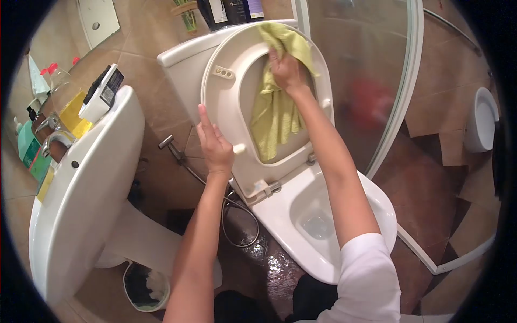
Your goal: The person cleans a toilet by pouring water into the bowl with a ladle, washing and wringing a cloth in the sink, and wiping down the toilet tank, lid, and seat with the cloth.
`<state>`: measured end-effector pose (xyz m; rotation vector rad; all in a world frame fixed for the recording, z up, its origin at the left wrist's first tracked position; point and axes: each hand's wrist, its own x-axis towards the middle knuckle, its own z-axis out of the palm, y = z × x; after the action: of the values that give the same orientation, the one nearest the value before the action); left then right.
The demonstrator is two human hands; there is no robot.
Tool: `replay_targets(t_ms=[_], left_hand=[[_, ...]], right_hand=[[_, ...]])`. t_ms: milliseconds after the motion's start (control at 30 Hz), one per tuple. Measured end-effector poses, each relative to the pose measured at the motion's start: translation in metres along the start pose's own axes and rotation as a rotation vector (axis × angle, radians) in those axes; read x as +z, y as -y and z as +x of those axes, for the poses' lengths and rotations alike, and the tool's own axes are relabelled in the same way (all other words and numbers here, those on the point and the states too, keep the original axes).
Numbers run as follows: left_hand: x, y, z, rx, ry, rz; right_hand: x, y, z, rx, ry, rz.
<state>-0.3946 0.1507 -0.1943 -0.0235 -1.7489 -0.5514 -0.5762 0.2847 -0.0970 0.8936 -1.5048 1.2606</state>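
A white toilet seat (215,83) stands raised against the toilet tank, its underside facing me. My right hand (285,70) is closed on a yellow-green cloth (274,116), pressing it to the upper right of the seat ring. The cloth's lower part hangs across the seat opening. At the seat's left edge is my left hand (216,148), its fingers stretched out and seemingly against the rim; the exact contact is partly hidden. Below, the white toilet bowl (318,215) is uncovered, with water at its bottom.
A washbasin (89,199) stands at left, with a brush (102,94) and bottles around it. A bidet hose (239,242) loops beside the toilet. Bottles (234,11) stand on the tank (180,51). A bin (145,288) sits under the basin; a glass shower panel (355,70) is at right.
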Motion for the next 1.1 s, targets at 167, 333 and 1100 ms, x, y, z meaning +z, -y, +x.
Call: replay_targets(t_ms=[167,333,1100], left_hand=[[0.003,0.004,0.0,0.025,-0.012,0.027],[0.003,0.0,-0.001,0.091,-0.057,0.031],[0.005,0.0,-0.004,0.087,-0.075,0.072]], right_hand=[[0.021,0.015,0.016,0.154,-0.247,-0.131],[-0.007,-0.009,-0.008,-0.235,0.021,-0.251],[-0.049,-0.057,-0.034,0.404,-0.046,-0.216]])
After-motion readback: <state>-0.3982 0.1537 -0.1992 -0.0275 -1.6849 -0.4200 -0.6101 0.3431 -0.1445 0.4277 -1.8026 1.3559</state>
